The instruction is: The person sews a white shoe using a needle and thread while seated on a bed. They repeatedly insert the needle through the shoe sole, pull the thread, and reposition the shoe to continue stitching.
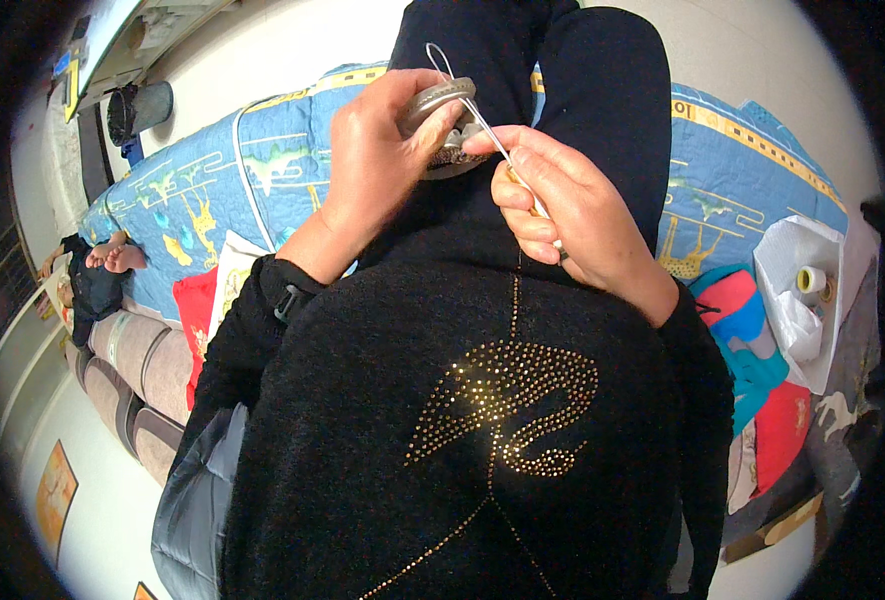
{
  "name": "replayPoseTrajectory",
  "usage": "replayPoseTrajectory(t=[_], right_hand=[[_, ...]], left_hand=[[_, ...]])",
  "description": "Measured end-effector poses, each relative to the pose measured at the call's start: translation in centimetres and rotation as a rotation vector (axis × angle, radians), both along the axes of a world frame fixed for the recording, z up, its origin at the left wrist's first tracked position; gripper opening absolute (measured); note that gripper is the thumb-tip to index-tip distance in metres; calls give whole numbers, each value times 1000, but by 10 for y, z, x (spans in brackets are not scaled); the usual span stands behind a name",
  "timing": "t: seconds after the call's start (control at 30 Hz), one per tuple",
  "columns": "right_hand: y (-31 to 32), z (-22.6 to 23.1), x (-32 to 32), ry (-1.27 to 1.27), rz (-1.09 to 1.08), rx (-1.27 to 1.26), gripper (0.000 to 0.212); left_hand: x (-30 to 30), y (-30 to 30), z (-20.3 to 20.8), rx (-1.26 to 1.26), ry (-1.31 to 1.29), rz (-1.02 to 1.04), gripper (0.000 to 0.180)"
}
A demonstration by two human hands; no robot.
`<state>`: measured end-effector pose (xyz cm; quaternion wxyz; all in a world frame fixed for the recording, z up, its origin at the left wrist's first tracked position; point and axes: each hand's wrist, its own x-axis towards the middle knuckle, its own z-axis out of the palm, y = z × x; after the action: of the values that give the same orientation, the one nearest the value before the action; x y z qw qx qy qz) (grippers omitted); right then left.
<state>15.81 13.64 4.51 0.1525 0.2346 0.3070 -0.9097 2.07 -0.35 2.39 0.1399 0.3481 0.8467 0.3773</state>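
Observation:
My left hand (377, 140) is closed round a small grey rounded piece (438, 96) with a stitched rim, like a slipper sole; its exact kind I cannot make out. Beneath the fingers shows a patterned, lighter part. White cord (490, 132) runs from the rim to my right hand (562, 195), and a loop of it (438, 58) stands up beyond the piece. The right fingers are closed round the cord and a thin tool with a yellowish handle, mostly hidden. The right index fingertip reaches to the grey piece. Both hands are above my lap.
A blue patterned quilt (202, 165) covers the seat on both sides. At right lie a white bag (800, 300) with a spool (810, 280) and a teal cloth bundle (757, 370). A person's bare feet (114, 255) show at far left. A dark bin (142, 110) stands beyond.

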Motion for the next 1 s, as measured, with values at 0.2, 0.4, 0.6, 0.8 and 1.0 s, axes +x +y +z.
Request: replayPoseTrajectory(t=[0.2, 0.4, 0.6, 0.8, 1.0], right_hand=[[0, 4, 4, -49, 21, 55, 36], [-6, 0, 8, -72, 111, 521, 29], [-14, -5, 11, 50, 294, 1768, 25], [8, -3, 7, 158, 167, 1558, 24], [31, -5, 1, 139, 213, 1001, 29]], left_hand=[[2, 2, -2, 12, 117, -47, 22], [9, 5, -5, 31, 166, -9, 15], [7, 10, -8, -48, 174, -24, 19], [2, 9, -7, -40, 188, -14, 20], [2, 6, -4, -33, 206, -20, 20]])
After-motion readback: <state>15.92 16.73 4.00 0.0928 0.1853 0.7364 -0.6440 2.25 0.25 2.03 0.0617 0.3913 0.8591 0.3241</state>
